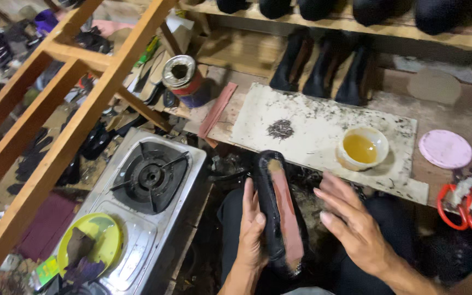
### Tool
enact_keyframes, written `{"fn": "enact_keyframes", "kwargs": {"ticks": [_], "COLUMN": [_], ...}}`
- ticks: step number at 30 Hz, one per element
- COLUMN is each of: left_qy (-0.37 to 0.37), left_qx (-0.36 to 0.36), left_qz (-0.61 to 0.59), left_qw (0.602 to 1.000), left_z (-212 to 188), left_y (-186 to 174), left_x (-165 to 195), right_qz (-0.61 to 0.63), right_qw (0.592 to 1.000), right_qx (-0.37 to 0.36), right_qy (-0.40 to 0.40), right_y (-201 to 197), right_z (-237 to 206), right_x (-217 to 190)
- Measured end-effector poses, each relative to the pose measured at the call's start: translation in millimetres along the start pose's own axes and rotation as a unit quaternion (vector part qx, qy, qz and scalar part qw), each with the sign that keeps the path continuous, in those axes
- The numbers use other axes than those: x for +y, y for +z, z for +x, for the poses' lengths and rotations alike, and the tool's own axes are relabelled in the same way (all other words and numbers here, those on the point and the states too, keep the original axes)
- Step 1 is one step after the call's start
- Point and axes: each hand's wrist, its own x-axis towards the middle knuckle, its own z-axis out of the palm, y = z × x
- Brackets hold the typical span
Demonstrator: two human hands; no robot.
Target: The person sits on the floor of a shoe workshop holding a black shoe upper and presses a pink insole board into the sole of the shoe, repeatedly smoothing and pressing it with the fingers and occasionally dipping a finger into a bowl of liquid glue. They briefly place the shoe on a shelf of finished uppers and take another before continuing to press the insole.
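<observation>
- My left hand [252,232] has its grip wrapped around a black shoe [273,210], palm against the shoe's side, thumb over the edge.
- The shoe sits bottom-up over my lap, toe pointing away from me, with a reddish-brown sole strip [286,210] running along its underside.
- My right hand [353,226] hovers just beside the shoe on its right, fingers spread flat and holding nothing; I cannot tell whether a fingertip touches the shoe.
- On the counter [465,117] ahead lies a stained white board [312,134], with a small pile of dark tacks [280,129] on it and a white bowl of amber liquid [363,147].
- Right of the board are a pink round lid [445,148] and red-handled scissors [464,207].
- Behind the board stand black shoe forms [326,65].
- To my left are a single-burner gas stove [149,177], a yellow-green plate [91,243] on its steel top, and an open tin can [184,79] farther back.
</observation>
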Motion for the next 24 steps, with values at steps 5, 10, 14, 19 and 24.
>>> {"fn": "enact_keyframes", "kwargs": {"ticks": [5, 10, 14, 19, 24], "left_qy": [0.035, -0.084, -0.268, -0.291, -0.193], "left_qx": [-0.050, -0.056, -0.244, -0.149, -0.123], "left_qz": [-0.057, -0.198, -0.221, -0.135, -0.069], "left_qw": [0.997, 0.975, 0.906, 0.935, 0.971], "left_z": [5, 2, -1, -10, -10], "left_y": [1, -21, -57, -68, -70], "left_x": [2, -3, 2, -44, -59], "right_qz": [0.331, 0.256, 0.029, -0.367, -0.524], "right_qw": [0.913, 0.932, 0.984, 0.919, 0.851], "right_qx": [-0.119, -0.092, -0.093, 0.061, 0.026], "right_qy": [0.208, 0.238, 0.150, -0.132, -0.010], "right_y": [18, -5, -45, -75, -98], "right_z": [-13, -1, 26, 76, 106], "right_x": [28, 46, 38, 32, 52]}}
